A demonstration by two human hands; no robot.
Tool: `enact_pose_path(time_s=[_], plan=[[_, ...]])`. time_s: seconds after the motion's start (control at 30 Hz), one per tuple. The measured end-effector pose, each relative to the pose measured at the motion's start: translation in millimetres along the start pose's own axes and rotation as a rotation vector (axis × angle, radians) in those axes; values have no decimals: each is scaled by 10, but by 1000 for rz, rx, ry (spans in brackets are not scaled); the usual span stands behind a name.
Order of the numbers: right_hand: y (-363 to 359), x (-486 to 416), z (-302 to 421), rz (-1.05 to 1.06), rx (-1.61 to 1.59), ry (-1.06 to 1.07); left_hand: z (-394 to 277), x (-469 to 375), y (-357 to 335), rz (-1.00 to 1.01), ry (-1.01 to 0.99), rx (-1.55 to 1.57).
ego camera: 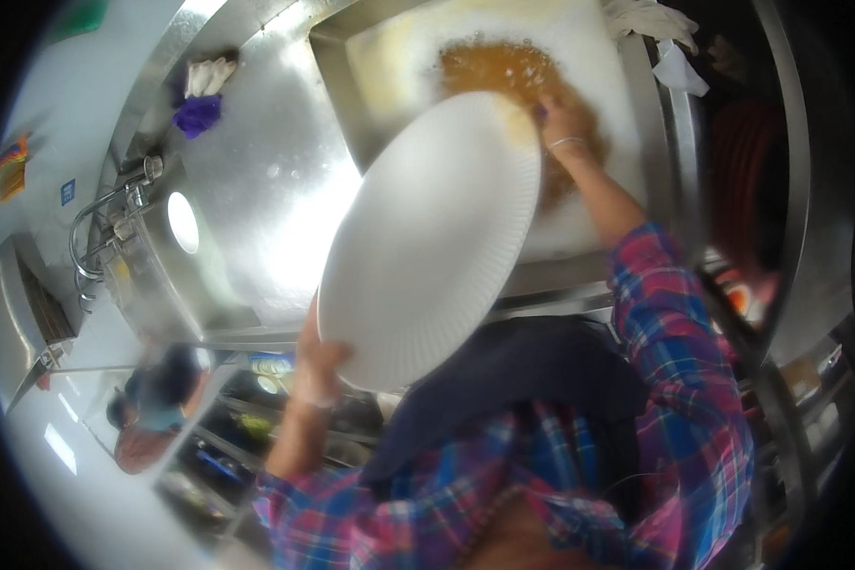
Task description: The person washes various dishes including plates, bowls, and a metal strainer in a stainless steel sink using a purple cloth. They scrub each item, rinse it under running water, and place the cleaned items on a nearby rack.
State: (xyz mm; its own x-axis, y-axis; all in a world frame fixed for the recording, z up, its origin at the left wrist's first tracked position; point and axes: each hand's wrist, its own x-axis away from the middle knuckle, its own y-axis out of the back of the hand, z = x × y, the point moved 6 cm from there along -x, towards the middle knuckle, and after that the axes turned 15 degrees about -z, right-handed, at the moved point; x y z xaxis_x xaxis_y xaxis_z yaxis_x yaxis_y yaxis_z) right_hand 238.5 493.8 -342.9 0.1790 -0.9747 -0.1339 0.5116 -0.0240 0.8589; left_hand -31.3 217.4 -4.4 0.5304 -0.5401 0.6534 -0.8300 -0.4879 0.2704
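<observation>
My left hand (324, 367) grips the lower left rim of a large white oval plate (427, 242) with a ribbed edge, tilted in front of me. By the plate's upper right rim is my right hand (561, 125), blurred, with something small and purple near its fingers; whether it touches the plate I cannot tell. Beneath that hand, brown water with bubbles and whitish foam (399, 64) fills a steel sink basin (335, 92).
Left of the basin runs a steel drainboard (256, 157), with white and purple cloth-like items (203, 107) at its back. Beyond are a curved faucet (89, 214) and another basin (185, 278). White cloth (648, 21) lies on the right ledge. Another person (153, 413) is at lower left.
</observation>
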Motion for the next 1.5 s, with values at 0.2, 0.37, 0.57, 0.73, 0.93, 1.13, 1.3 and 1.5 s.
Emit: enact_pose_path(time_s=[0.2,0.37,0.57,0.73,0.93,1.13,1.3,1.5], plan=[[389,715,252,420,-1035,-1184,614,-398,-352,76,115,263],[411,1160,462,748,-1173,-1276,1273,-1001,-752,28,247,393],[24,845,-183,506,-849,-997,2065,-1494,-883,212,-873,-1242],[-11,584,-405,338,-675,-875,1323,-1134,-1627,-93,-763,-1274],[-21,517,-215,612,-724,-892,1477,-1161,-1855,101,-1183,-1227],[664,500,316,799,-792,-1076,682,-442,-1482,288,-1083,-735],[1262,544,812,812,-869,-1155,-59,4,-1250,370,-1101,-736],[1422,408,908,713,-1028,-1037,-776,-3,-1042,302,-309,-770]])
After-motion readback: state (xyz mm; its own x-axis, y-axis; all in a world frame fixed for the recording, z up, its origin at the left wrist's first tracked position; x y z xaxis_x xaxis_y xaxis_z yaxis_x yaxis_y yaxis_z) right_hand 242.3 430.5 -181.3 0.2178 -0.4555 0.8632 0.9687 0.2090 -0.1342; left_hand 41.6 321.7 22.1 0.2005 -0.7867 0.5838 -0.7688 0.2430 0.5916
